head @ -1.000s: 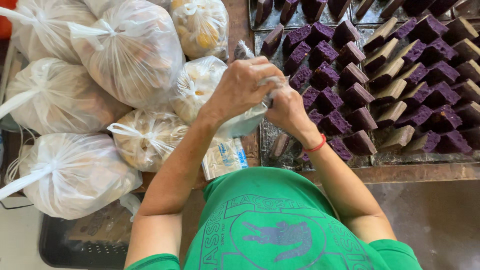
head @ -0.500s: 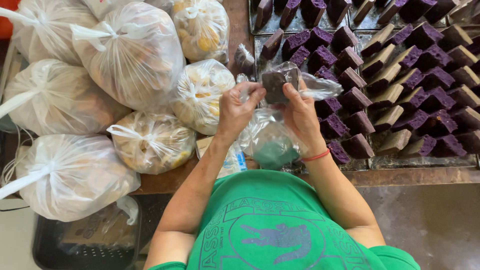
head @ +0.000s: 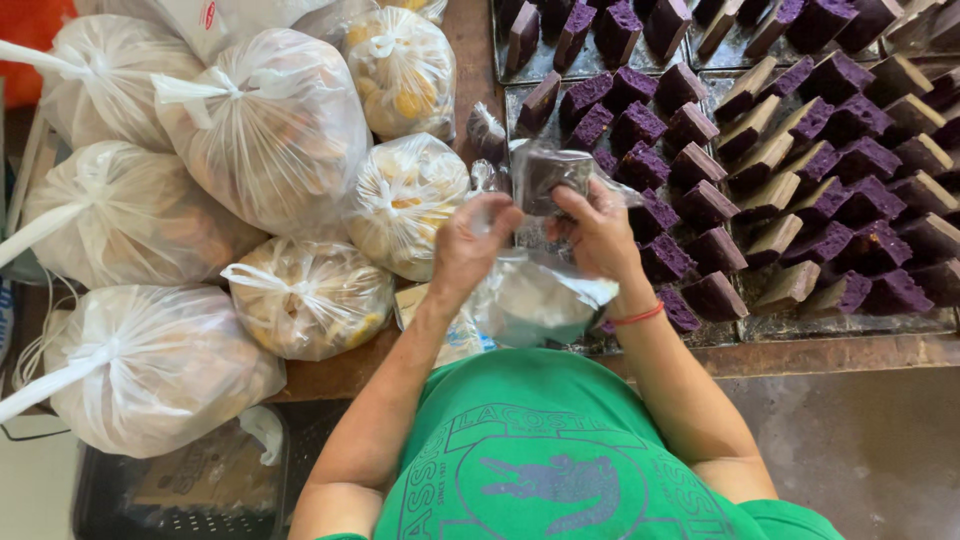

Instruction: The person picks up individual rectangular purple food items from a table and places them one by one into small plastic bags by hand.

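My right hand (head: pixel 598 228) holds a dark brown and purple cake piece (head: pixel 552 175) wrapped in thin clear plastic, lifted over the near edge of the metal tray (head: pixel 800 325). My left hand (head: pixel 470 245) pinches the loose left end of that same plastic wrap (head: pixel 520 160). Below both hands hangs a bundle of clear plastic bags (head: pixel 535 300) against my chest. Many unwrapped purple and brown cake pieces (head: pixel 790 180) stand in rows on the tray to the right.
Several tied white plastic bags of yellowish food (head: pixel 270 130) crowd the wooden table (head: pixel 330 375) on the left. A second tray of cake pieces (head: pixel 600 30) lies at the top. A black crate (head: pixel 180 495) sits on the floor at lower left.
Both hands rose from the tray with a cake piece in plastic. The hands have drawn slightly apart, and the wrap now covers the piece.
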